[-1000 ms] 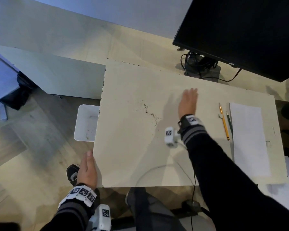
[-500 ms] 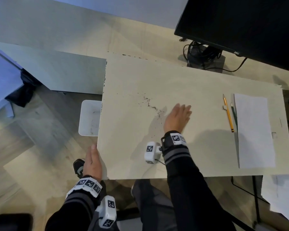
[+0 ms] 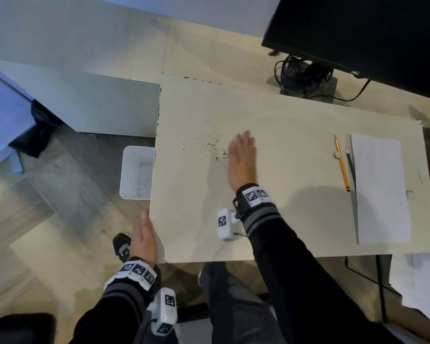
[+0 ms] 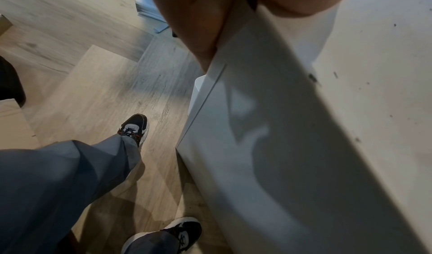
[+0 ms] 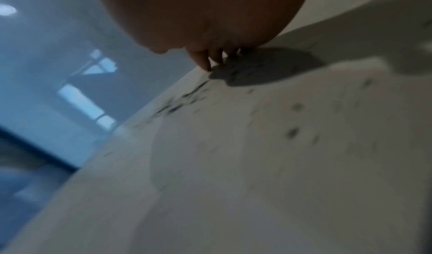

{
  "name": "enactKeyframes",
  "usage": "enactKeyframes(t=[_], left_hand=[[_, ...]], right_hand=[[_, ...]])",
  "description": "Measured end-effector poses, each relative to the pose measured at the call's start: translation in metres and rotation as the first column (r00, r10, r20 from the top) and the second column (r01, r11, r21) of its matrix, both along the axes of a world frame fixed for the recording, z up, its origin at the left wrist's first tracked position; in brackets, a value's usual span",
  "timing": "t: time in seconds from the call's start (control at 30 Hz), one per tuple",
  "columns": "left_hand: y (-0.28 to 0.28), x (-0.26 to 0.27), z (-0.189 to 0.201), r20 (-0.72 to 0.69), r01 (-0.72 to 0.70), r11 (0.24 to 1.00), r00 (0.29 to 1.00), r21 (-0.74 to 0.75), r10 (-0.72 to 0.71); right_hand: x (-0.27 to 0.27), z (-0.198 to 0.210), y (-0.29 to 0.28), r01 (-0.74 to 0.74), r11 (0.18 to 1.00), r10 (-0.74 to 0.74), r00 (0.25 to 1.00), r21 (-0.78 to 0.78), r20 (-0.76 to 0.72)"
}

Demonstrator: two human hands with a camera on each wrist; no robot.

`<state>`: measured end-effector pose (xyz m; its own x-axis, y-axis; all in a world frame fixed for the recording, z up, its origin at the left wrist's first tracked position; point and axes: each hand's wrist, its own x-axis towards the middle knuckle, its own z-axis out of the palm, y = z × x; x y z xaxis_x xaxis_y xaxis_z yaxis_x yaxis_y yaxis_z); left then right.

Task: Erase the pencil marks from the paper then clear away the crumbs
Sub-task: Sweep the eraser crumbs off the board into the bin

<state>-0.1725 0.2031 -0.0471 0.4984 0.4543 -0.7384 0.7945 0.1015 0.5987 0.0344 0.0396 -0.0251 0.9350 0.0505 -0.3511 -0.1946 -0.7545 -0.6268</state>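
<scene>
On the floor at the far left, just beside the table's left edge and partly tucked under it, a white bin (image 3: 137, 172) is seen; a few dark specks lie inside it. Nearer the front corner, the left hand (image 3: 144, 238) is laid against the edge of the table (image 3: 296, 219), its fingers straight along the side and the thumb side over the top, as the left wrist view confirms; nothing is gripped. Further right, a loose scatter of dark crumbs (image 3: 215, 150) lies on the tabletop, well apart from the bin. Just to the right of the crumbs the right hand (image 3: 241, 162) is held flat with fingers extended and together, its little-finger edge toward the scatter; the right wrist view is blurred, and whether the palm touches the surface cannot be told. Toward the right end, a yellow pencil (image 3: 342, 163) and a darker pencil (image 3: 350, 163) lie beside the paper (image 3: 380, 189), on which no marks can be made out.

The sweeping step is judged to be in hand. If the hand is passed too lightly or too fast, crumbs could be left behind, smeared into the surface, or flung past the bin onto the floor, since only part of the bin's opening is exposed at the table edge.
</scene>
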Motion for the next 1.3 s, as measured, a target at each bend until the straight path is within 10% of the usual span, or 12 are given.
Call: enactKeyframes(t=[0.1,0.23,0.37,0.47,0.57,0.7,0.87,1.07,1.2,1.3], left_hand=[[0.0,0.0,0.004,0.014,0.018,0.999,1.0,-0.036,-0.017],[0.006,-0.004,0.001,-0.047,0.055,0.992,0.997,-0.109,-0.06],[0.01,-0.006,0.005,-0.123,0.085,0.987,0.987,-0.133,-0.102],[0.01,-0.009,0.012,-0.085,0.16,0.977,0.981,-0.141,-0.173],[0.013,-0.016,0.008,-0.081,0.217,0.966,0.97,-0.143,-0.23],[0.017,-0.026,-0.008,-0.128,0.233,0.962,0.959,-0.141,-0.252],[0.013,-0.021,0.006,-0.091,0.247,0.96,0.962,-0.13,-0.259],[0.012,-0.024,0.002,-0.111,0.218,0.97,0.967,-0.109,-0.229],[0.007,-0.02,0.007,-0.065,0.16,0.978,0.983,-0.134,-0.17],[0.007,-0.019,0.008,-0.034,0.166,0.977,0.985,-0.132,-0.171]], right_hand=[[-0.019,0.012,0.008,0.175,0.954,-0.178,0.984,0.244,-0.008],[-0.019,0.002,-0.033,0.616,0.763,-0.635,0.771,0.195,0.045],[-0.046,-0.017,0.022,0.37,0.929,-0.367,0.926,-0.017,0.084],[-0.056,-0.013,0.08,0.182,0.973,-0.193,0.979,0.141,0.066],[-0.055,-0.004,0.058,0.344,0.872,-0.408,0.904,0.348,0.13],[-0.068,-0.016,-0.004,0.626,0.749,-0.657,0.742,0.217,0.13],[-0.077,-0.02,0.059,0.278,0.95,-0.292,0.952,0.144,0.093],[-0.067,-0.014,0.008,0.61,0.729,-0.663,0.743,0.311,0.095],[-0.061,-0.025,0.043,0.426,0.898,-0.439,0.885,0.109,0.155],[-0.063,-0.016,0.092,0.226,0.925,-0.283,0.947,0.307,0.155]])
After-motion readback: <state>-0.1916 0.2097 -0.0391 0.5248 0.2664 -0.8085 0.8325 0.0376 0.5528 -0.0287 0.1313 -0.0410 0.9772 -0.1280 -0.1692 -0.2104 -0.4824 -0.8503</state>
